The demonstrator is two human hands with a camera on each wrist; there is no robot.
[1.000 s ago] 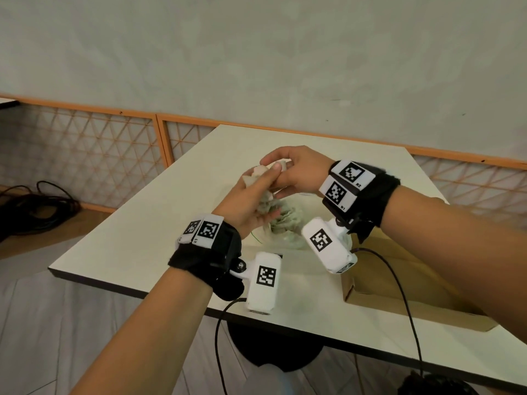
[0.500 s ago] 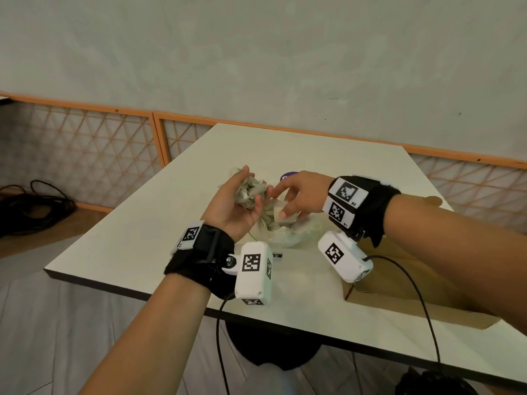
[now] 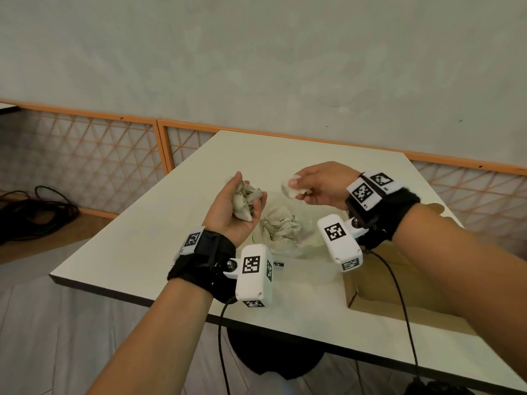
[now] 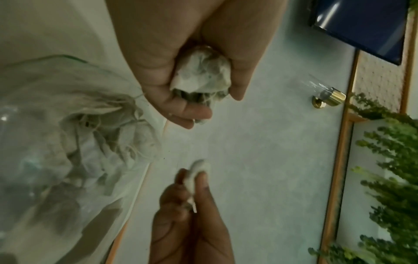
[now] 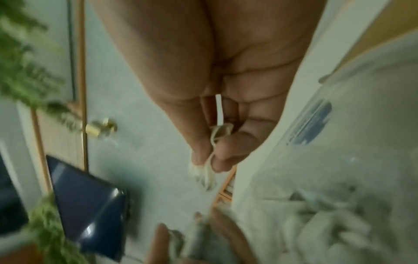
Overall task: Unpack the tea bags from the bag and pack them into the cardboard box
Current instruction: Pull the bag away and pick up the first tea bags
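Since a moment before, you drew your hands apart: your right hand [image 3: 319,189] pinched one tea bag [image 3: 291,189], long axis roughly level, above the bag [image 3: 285,232] on the worktop [image 3: 142,246]; your left hand [image 3: 233,209] cupped a clump of tea bags [image 3: 243,202]

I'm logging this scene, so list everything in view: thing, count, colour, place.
table: one, cream, centre.
plastic bag: one, clear, on table between the hands, holding pale tea bags.
tea bag clump: several, off-white, in left grip.
single tea bag: one, white, pinched in right grip.
cardboard box: one, brown, on table under right forearm.
cables: black, floor at left.
lattice panels: orange-framed, along wall.
left hand: palm up, cupping clump.
right hand: above the bag.
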